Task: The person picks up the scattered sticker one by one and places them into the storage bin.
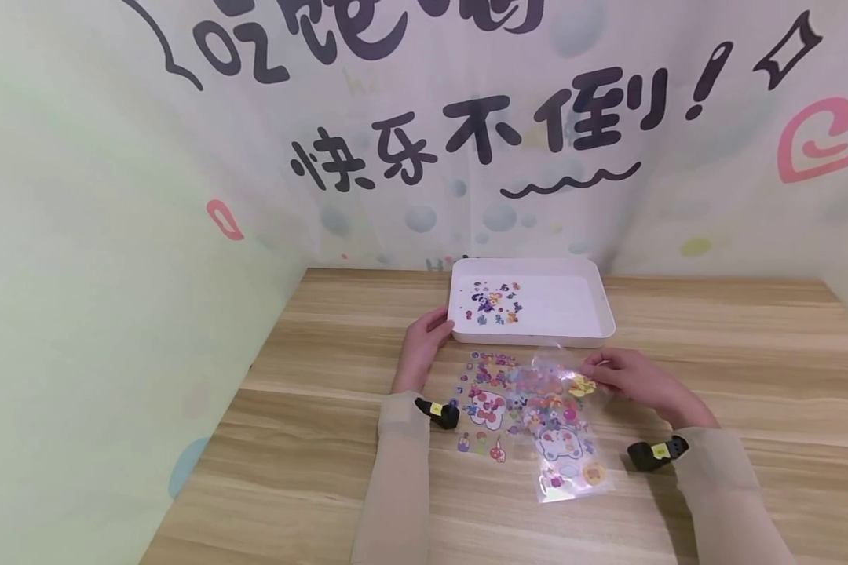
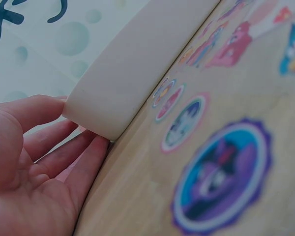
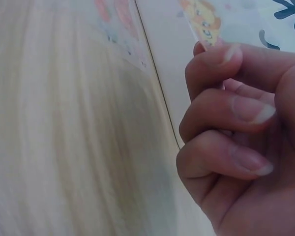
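Head view: left hand (image 1: 422, 345), half-open, holds tray (image 1: 558, 306) at near left corner; right hand (image 1: 629, 375), curled, pinches yellow sticker (image 1: 581, 386) by near right corner.

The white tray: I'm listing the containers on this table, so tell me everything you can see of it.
The white tray is a shallow, open rectangle with rounded corners and low, smooth walls, apparently plastic. It sits open side up on the wood-grain table, near the printed backdrop; whether they touch is unclear. Small colourful stickers show over the left part of its floor; the right part looks plain white. The left hand holds its near left corner.
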Motion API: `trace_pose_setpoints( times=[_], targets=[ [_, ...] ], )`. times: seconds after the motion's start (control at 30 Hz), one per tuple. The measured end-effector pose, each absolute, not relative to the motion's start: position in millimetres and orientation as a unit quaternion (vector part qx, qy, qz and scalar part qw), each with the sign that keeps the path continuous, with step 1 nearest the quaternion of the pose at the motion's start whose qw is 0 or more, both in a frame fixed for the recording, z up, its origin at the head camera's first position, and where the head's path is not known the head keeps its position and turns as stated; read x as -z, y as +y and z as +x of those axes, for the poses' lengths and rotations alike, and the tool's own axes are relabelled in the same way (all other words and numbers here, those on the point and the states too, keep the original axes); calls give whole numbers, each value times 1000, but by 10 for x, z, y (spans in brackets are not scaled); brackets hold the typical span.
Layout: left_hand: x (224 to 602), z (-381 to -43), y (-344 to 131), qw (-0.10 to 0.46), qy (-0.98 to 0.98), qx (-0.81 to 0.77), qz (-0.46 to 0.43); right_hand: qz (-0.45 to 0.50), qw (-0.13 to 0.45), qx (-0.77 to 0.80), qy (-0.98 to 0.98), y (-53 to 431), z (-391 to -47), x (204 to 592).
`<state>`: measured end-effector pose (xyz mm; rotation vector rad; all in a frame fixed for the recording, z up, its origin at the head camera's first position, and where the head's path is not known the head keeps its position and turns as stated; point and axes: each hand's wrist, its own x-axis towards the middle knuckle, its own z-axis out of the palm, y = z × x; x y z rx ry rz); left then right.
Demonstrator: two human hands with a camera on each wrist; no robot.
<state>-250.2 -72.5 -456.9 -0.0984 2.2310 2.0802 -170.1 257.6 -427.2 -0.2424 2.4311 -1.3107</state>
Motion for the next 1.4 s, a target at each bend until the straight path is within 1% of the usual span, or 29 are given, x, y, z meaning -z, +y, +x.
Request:
trace_pose_setpoints(
  times=[0.63, 0.93, 1.07, 1.3, 1.4],
  targets=[
    [4590, -2512, -729, 41, 725, -686, -32, -57, 165, 493, 852, 2623, -1724, 4251],
    [4582, -2511, -728, 45, 728, -683, -39, -40, 170, 491, 853, 2610, -1727, 4242],
    [4581, -2514, -731, 48, 729, -682, -39, -42, 161, 501, 849, 2613, -1734, 4243],
    [4596, -2520, -736, 46, 732, -679, -35, -47, 121, 525, 841, 2645, -1735, 4246],
    [4599, -2525, -734, 44, 734, -677, -34, -43, 113, 538, 834, 2652, -1729, 4252]
  ],
)
